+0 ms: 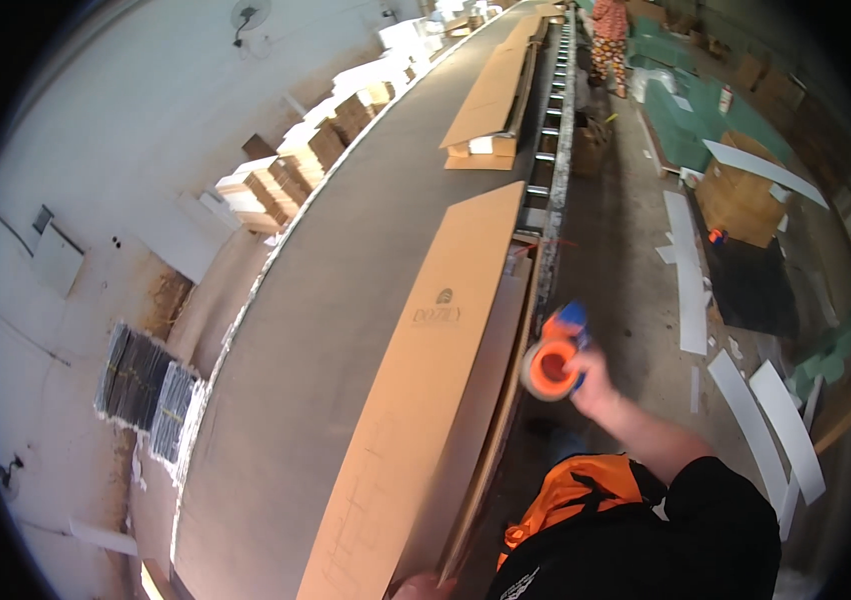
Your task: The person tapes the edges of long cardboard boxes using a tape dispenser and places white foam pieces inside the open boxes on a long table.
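Note:
My right hand is closed round the handle of an orange-and-blue tape dispenser, raised beside the right edge of the conveyor belt. A long brown cardboard box lies along the belt in front of me, its top flap printed with a dark mark. The right side of the box stands open, showing a pale inner surface. At the lower edge of the picture my left hand grips the near end of the box; most of that hand is cut off.
Farther up the grey conveyor belt lie more long boxes. A metal roller rail runs along its right side. Stacked cartons stand at the left wall. White strips and a brown carton are on the right floor; a person stands far off.

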Motion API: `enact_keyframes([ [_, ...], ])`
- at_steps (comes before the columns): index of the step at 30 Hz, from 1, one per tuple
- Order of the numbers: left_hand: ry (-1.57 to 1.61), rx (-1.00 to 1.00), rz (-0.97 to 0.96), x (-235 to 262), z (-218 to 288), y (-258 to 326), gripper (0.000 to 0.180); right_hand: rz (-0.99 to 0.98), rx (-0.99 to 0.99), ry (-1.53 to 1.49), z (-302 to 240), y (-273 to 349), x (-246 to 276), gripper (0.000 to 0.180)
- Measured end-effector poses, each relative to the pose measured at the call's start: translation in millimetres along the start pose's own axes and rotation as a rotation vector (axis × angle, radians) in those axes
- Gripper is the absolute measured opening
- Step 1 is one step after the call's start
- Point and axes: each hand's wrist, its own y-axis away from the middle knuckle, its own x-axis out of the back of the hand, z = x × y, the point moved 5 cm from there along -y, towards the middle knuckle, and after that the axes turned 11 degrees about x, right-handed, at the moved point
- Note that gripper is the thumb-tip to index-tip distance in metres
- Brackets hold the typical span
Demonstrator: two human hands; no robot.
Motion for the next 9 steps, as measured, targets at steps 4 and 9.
enact_keyframes([
  [4, 0.539, -0.166, 0.633, -6.3, 3.9, -22.7, 0.027, 0.421, 0.093, 0.218, -35.7, -166.2, 96.7, 0.031],
  [9, 0.851, 0.192, 0.721, -4.7, 34.0, -37.8, 0.037, 0.476, 0.133, 0.775, 13.3, -358.2, 108.8, 0.062],
])
